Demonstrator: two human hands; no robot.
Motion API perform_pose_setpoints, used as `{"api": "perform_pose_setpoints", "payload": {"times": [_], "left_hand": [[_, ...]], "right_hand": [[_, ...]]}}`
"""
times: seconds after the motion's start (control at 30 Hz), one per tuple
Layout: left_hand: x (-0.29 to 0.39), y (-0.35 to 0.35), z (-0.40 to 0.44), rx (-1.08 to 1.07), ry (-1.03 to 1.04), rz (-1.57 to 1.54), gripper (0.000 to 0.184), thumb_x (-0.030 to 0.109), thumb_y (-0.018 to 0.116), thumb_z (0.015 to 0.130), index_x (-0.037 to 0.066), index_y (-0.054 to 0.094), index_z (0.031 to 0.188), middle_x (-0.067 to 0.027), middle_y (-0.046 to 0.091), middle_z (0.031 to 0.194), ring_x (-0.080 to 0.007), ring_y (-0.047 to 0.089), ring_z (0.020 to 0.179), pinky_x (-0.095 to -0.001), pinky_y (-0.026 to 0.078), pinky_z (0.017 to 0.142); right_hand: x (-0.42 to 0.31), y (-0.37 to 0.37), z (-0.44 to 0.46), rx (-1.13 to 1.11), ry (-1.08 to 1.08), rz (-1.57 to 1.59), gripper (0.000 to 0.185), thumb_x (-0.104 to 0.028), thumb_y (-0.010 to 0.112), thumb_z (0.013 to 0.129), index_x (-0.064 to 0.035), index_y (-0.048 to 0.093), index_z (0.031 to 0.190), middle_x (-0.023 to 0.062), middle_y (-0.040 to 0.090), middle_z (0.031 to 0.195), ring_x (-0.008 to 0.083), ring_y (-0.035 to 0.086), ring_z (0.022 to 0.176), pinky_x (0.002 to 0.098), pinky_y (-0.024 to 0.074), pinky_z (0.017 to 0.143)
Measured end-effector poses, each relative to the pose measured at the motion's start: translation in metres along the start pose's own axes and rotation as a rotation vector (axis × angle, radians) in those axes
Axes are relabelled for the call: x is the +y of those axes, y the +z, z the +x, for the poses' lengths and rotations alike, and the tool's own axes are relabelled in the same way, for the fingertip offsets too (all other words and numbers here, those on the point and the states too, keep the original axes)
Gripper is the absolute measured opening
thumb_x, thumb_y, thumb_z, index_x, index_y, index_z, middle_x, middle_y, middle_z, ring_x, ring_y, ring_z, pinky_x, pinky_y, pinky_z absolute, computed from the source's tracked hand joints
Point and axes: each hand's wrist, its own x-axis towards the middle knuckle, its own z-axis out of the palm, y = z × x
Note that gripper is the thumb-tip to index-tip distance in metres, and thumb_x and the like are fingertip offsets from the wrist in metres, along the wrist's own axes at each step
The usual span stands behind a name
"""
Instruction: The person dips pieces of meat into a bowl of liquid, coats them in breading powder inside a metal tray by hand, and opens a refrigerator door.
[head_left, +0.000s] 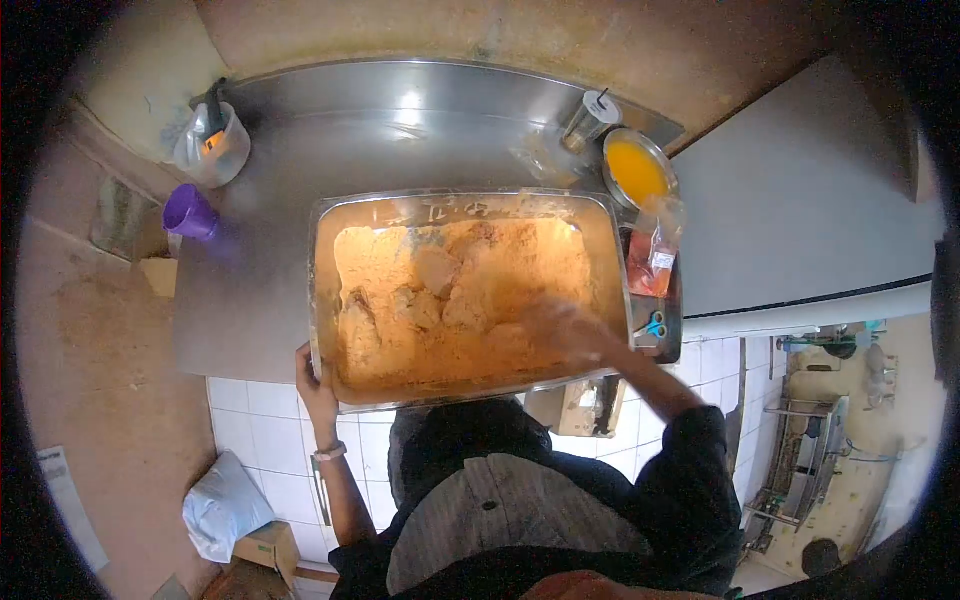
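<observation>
Powder with lumps lies in the tray at the counter's near edge, apparently being mixed by hand: the blurred right hand is over it at 4 o'clock, its grip impossible to tell, while the left hand grasps the rim at 7. Further mixing would call for a steady tray. At 2 o'clock, a red packet's white label is unreadable.

Black short-sleeved top, loose dark cloth below it, grey streaky-woven cap with a small dark round eyelet (near its middle), pale narrow band around the left wrist
</observation>
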Motion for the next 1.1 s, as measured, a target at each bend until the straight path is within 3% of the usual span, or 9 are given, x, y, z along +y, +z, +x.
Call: {"api": "perform_pose_setpoints", "payload": {"times": [0.13, 0.27, 0.33, 0.47, 0.6, 0.7, 0.97, 1.07, 1.1], "left_hand": [[-0.006, -0.001, -0.001, -0.019, -0.036, -0.048, 0.029, 0.011, 0.056, 0.089, 0.0, 0.053, 0.115, -0.0084, 0.055, 0.113, -0.019, 0.049, 0.109, -0.0323, 0.035, 0.099], [-0.009, -0.003, 0.001, -0.027, 0.032, -0.036, 0.025, 0.005, 0.056, 0.09, 0.0, 0.053, 0.114, -0.0091, 0.057, 0.113, -0.0197, 0.051, 0.107, -0.0317, 0.037, 0.097], [-0.004, -0.002, 0.002, -0.016, 0.024, -0.029, 0.025, 0.004, 0.055, 0.09, 0.0, 0.053, 0.114, -0.0091, 0.057, 0.113, -0.0197, 0.051, 0.107, -0.0316, 0.037, 0.097], [-0.005, -0.002, 0.001, -0.024, 0.006, -0.053, 0.025, 0.004, 0.055, 0.09, 0.0, 0.053, 0.114, -0.0087, 0.057, 0.112, -0.0194, 0.051, 0.108, -0.0314, 0.037, 0.097], [0.0, -0.002, 0.0, -0.009, 0.008, -0.032, 0.025, 0.005, 0.055, 0.09, 0.0, 0.053, 0.115, -0.008, 0.057, 0.111, -0.0188, 0.051, 0.107, -0.0314, 0.037, 0.097], [0.0, -0.001, 0.002, -0.024, 0.01, -0.044, 0.026, 0.007, 0.055, 0.091, 0.0, 0.053, 0.115, -0.0079, 0.057, 0.112, -0.0182, 0.051, 0.106, -0.0308, 0.038, 0.096], [-0.003, -0.009, 0.01, -0.06, -0.007, -0.03, 0.03, 0.007, 0.056, 0.089, -0.001, 0.054, 0.118, -0.008, 0.056, 0.118, -0.0196, 0.049, 0.113, -0.0325, 0.035, 0.1], [-0.029, -0.015, 0.013, -0.081, -0.022, -0.098, 0.033, 0.01, 0.059, 0.09, -0.001, 0.054, 0.121, -0.0083, 0.055, 0.12, -0.0193, 0.048, 0.114, -0.0321, 0.035, 0.1], [-0.033, -0.015, 0.011, -0.088, -0.008, -0.112, 0.033, 0.01, 0.059, 0.09, -0.001, 0.054, 0.121, -0.0083, 0.055, 0.12, -0.0193, 0.048, 0.114, -0.0321, 0.035, 0.1]], "right_hand": [[0.021, 0.011, -0.021, -0.031, 0.045, 0.637, 0.042, -0.022, 0.055, 0.089, -0.0057, 0.053, 0.127, 0.0178, 0.056, 0.117, 0.0293, 0.054, 0.108, 0.0364, 0.0412, 0.098], [0.031, -0.036, -0.01, 0.027, -0.175, -0.17, 0.039, -0.022, 0.059, 0.088, -0.0057, 0.055, 0.123, 0.0103, 0.06, 0.113, 0.0235, 0.056, 0.106, 0.0347, 0.044, 0.095], [-0.053, -0.042, 0.006, 0.396, 0.311, -0.585, 0.034, -0.025, 0.061, 0.088, -0.0047, 0.058, 0.116, 0.0058, 0.062, 0.109, 0.0206, 0.058, 0.102, 0.0344, 0.0475, 0.089], [-0.021, -0.008, 0.009, 0.447, -0.006, -0.187, 0.032, -0.031, 0.059, 0.088, -0.0069, 0.063, 0.108, 0.0105, 0.065, 0.104, 0.0247, 0.062, 0.096, 0.0389, 0.0498, 0.079], [-0.024, 0.047, -0.015, 0.001, -0.167, -1.587, 0.03, -0.031, 0.055, 0.089, -0.0087, 0.066, 0.106, 0.0106, 0.068, 0.101, 0.025, 0.064, 0.092, 0.0387, 0.0499, 0.079], [-0.101, 0.054, -0.025, 0.137, 0.219, -0.601, 0.033, -0.029, 0.054, 0.088, -0.0059, 0.061, 0.11, 0.0112, 0.065, 0.109, 0.025, 0.062, 0.096, 0.039, 0.0477, 0.085], [-0.017, 0.021, 0.006, 0.126, -0.28, -0.917, 0.052, -0.031, 0.055, 0.091, -0.0009, 0.045, 0.133, 0.0205, 0.056, 0.126, 0.032, 0.058, 0.109, 0.042, 0.0454, 0.094], [-0.021, 0.067, 0.021, 0.254, -0.183, 0.193, 0.046, -0.023, 0.052, 0.093, -0.0025, 0.043, 0.133, 0.0197, 0.056, 0.123, 0.0321, 0.058, 0.108, 0.044, 0.046, 0.093], [-0.091, 0.078, 0.017, 0.363, 0.066, -0.127, 0.044, -0.028, 0.049, 0.094, -0.0041, 0.045, 0.13, 0.018, 0.057, 0.123, 0.0315, 0.058, 0.109, 0.0417, 0.0444, 0.095]]}}
